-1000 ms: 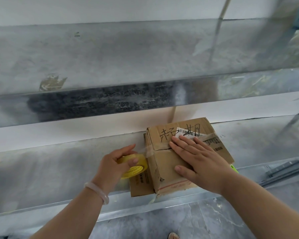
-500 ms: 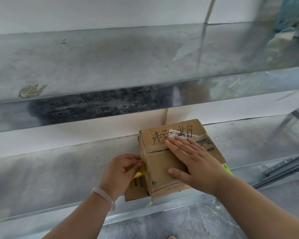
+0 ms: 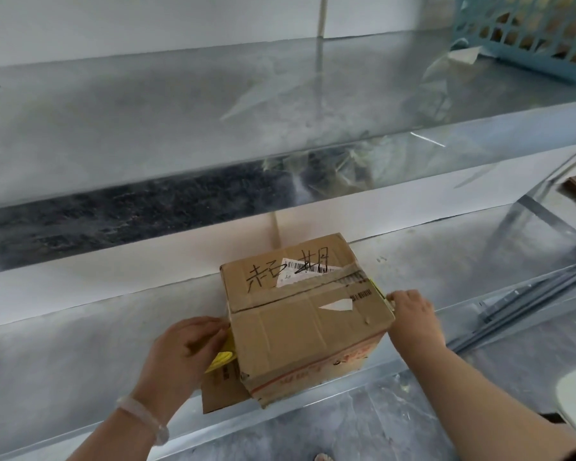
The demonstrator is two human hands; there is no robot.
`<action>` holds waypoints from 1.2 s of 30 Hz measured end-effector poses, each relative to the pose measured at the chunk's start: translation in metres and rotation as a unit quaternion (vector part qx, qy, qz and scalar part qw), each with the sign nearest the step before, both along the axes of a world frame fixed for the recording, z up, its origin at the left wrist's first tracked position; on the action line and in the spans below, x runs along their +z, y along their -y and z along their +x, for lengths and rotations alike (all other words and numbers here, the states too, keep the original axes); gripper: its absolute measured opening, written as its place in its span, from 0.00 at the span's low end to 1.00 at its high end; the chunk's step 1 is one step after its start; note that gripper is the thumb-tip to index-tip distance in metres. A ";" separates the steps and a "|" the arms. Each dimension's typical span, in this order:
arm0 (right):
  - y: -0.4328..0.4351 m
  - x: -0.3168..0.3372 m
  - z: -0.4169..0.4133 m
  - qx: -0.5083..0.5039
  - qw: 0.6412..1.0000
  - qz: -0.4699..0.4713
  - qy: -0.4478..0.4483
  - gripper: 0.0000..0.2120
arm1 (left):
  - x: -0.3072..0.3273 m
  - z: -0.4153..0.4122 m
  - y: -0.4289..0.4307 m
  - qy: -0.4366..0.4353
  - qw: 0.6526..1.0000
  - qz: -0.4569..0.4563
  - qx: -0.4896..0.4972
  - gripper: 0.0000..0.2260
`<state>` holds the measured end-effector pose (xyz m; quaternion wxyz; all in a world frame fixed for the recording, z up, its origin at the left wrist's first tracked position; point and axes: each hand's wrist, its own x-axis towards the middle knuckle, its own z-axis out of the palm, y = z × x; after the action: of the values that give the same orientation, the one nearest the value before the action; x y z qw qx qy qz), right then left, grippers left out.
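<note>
Right hand point(image 3: 413, 319) now at box point(image 3: 306, 314) edge — tape roll point(image 3: 222, 357) mostly hidden.

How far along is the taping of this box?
Nearly there. Done: a clear tape strip runs across the top seam of the cardboard box. In hand: the left hand holds the yellow tape roll at the box's left side; the right hand grips its right edge. Left: probably cutting the tape free and smoothing the ends.
</note>
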<state>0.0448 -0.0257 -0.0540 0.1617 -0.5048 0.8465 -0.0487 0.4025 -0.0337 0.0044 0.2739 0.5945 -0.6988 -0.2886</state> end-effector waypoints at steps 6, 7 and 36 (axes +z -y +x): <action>-0.020 0.027 0.019 -0.153 0.963 -0.135 0.175 0.04 | 0.001 -0.001 -0.002 -0.030 1.000 0.008 -0.002 0.20; -0.031 0.039 0.026 -0.162 0.954 -0.169 0.186 0.04 | 0.000 0.000 -0.003 -0.033 0.999 0.008 -0.003 0.18; -0.099 0.117 0.270 0.129 0.988 -0.080 -0.014 0.29 | -0.020 0.029 0.010 -0.071 0.997 -0.018 -0.039 0.06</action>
<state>0.3152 0.0731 0.0628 0.1135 -0.6215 0.7702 -0.0878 0.4319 -0.0435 -0.0157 0.3220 0.5402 -0.7049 -0.3281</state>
